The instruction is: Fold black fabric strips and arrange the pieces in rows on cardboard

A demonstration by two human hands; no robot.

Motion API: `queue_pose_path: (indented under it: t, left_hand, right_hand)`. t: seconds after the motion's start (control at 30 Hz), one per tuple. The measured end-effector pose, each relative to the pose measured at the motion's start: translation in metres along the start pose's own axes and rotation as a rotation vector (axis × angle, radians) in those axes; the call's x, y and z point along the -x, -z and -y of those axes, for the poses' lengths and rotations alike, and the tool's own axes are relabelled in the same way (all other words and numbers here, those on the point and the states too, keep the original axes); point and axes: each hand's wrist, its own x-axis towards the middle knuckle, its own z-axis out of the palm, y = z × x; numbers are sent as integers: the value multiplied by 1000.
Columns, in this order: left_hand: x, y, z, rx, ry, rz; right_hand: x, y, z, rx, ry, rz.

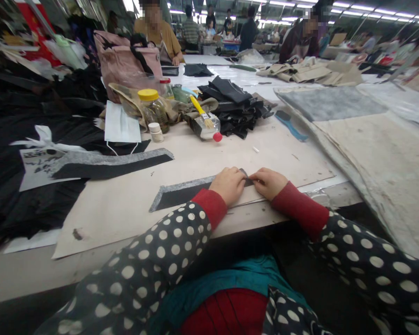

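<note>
A black strip with a speckled grey border (181, 193) lies on the pale board (108, 218) in front of me. My left hand (229, 185) rests over its right part, fingers curled and closed on the strip near its right end. Right beside it, my right hand (268, 182) pinches the tip of that end between thumb and fingers. The fingertips of both hands are close together, and part of the strip is hidden under my left hand. A similar black and grey strip (118, 166) lies farther left, by a white printed piece.
Behind the board are a yellow-lidded jar (153, 109), a small white bottle (156, 133), a yellow-handled brush (202, 111) on a clear bottle and stacked black pieces (230, 100). Black fabric (31, 200) covers the left; layered sheets (356, 135) lie right. People work beyond.
</note>
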Motion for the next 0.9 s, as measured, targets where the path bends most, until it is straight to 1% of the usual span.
queue_pose_path:
  t: [0.13, 0.2, 0.37, 0.47, 0.57, 0.63, 0.7, 0.8, 0.9]
  left_hand:
    - [1, 1, -3, -85, -26, 10]
    - [2, 2, -5, -128, -39, 33]
    - [3, 4, -7, -179, -56, 59]
    - [4, 5, -7, -189, -65, 58]
    - [4, 5, -6, -186, -74, 71]
    - [5, 6, -6, -183, -76, 82]
    - [6, 6, -6, -182, -71, 85]
    - [7, 6, -7, -181, -60, 75]
    - [8, 5, -7, -172, -41, 65]
  right_hand:
    - [2, 0, 5, 145, 74, 63]
    - [4, 0, 6, 192, 102, 69]
    - [18, -4, 7, 201, 148, 0]
    - [30, -2, 3, 206, 146, -33]
    - [35, 3, -7, 122, 139, -27]
    - [30, 7, -16, 6, 122, 17]
    - [20, 8, -23, -97, 81, 35]
    - [4, 1, -25, -201, 48, -32]
    - [-4, -10, -22, -285, 120, -76]
